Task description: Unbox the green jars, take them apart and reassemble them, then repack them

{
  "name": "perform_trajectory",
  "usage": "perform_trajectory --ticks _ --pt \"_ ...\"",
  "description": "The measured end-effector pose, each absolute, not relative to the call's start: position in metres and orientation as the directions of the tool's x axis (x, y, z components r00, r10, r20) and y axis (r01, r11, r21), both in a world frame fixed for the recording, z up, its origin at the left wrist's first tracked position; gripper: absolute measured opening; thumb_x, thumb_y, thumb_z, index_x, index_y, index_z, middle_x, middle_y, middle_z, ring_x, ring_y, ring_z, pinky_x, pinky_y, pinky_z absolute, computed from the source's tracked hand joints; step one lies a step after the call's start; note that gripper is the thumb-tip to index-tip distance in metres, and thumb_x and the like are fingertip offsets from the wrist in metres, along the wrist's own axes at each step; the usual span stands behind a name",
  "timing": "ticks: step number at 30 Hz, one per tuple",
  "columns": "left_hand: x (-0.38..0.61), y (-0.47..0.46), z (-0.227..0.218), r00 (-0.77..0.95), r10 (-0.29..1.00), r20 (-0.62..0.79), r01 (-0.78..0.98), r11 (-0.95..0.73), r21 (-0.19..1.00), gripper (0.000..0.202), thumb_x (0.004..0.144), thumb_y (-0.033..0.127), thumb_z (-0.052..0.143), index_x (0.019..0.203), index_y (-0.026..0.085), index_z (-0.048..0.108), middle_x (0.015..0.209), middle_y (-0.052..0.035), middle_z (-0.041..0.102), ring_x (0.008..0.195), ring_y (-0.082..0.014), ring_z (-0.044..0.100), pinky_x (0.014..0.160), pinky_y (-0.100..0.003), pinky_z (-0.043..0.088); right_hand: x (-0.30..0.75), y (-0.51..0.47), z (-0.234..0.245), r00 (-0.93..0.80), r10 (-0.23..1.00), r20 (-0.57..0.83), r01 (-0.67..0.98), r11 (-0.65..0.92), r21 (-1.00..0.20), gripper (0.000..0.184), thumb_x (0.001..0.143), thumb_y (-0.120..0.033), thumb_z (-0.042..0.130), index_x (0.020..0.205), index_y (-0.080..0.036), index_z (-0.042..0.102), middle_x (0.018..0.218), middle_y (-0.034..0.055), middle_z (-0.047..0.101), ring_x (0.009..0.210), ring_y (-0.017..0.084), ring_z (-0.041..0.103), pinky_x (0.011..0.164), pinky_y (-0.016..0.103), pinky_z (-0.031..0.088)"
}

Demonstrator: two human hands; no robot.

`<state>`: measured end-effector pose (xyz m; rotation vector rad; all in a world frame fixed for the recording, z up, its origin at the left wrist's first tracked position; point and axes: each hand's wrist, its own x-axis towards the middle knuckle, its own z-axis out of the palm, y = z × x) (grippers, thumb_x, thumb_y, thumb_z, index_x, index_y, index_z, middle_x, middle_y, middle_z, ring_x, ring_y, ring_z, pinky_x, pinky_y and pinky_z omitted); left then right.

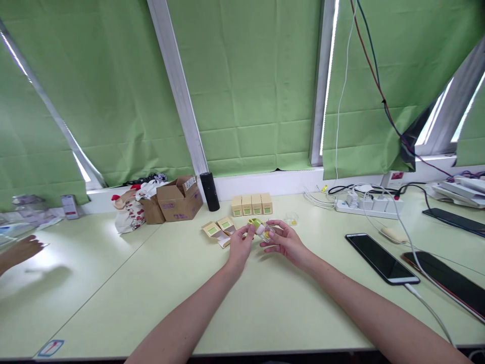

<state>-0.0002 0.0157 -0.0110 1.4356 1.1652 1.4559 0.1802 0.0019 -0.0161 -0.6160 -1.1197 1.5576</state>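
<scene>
Above the middle of the table, my two hands hold a small clear bottle (260,229) with a light green and white top and something yellow showing at its clear part. The fingers of my left hand (239,247) are closed at the green top. Those of my right hand (287,243) are round the clear end, partly covering it. Beside my left hand lie opened tan cardboard packets (212,230) with green labels. A small clear round piece (291,219) with a bit of yellow rests just behind my right hand. Several small tan boxes (251,205) stand in a row behind.
A black cylinder (209,192), a cardboard box (182,199) and a patterned bag (129,212) stand at the back left. Phones (381,257), cables and a power strip (367,207) occupy the right. Another person's hand (25,250) reaches in at far left.
</scene>
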Motion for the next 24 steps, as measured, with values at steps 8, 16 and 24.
perform_trajectory --ticks 8,16,24 --pt "0.0007 0.0160 -0.0132 -0.070 0.952 0.297 0.089 -0.290 0.953 0.059 0.077 0.072 0.071 0.090 0.016 0.081 0.094 -0.0098 0.080 0.091 -0.0273 0.069 0.084 -0.035 0.052 0.1827 0.0001 -0.0138 -0.335 0.931 0.147 -0.511 -0.049 -0.858 0.042 0.081 -0.047 0.085 0.112 -0.027 0.064 0.109 0.0055 0.076 0.085 0.028 0.081 0.073 0.041 0.064" --pt "-0.0001 0.0169 -0.0134 -0.067 0.947 0.313 0.092 -0.306 0.947 0.060 0.078 0.073 0.070 0.089 0.016 0.081 0.092 -0.0096 0.079 0.089 -0.0268 0.069 0.083 -0.035 0.052 0.1836 0.0031 -0.0176 -0.351 0.923 0.156 -0.498 -0.043 -0.866 0.043 0.083 -0.050 0.082 0.113 -0.026 0.063 0.108 0.0069 0.077 0.084 0.028 0.081 0.072 0.041 0.063" --pt "0.0021 0.0124 -0.0108 -0.042 0.940 0.339 0.093 -0.335 0.938 0.054 0.080 0.068 0.071 0.087 0.015 0.081 0.092 -0.0100 0.079 0.091 -0.0268 0.070 0.081 -0.034 0.053 0.1822 0.0009 -0.0155 -0.356 0.920 0.163 -0.490 -0.036 -0.871 0.042 0.082 -0.049 0.083 0.112 -0.027 0.063 0.106 0.0057 0.077 0.084 0.028 0.081 0.073 0.041 0.064"
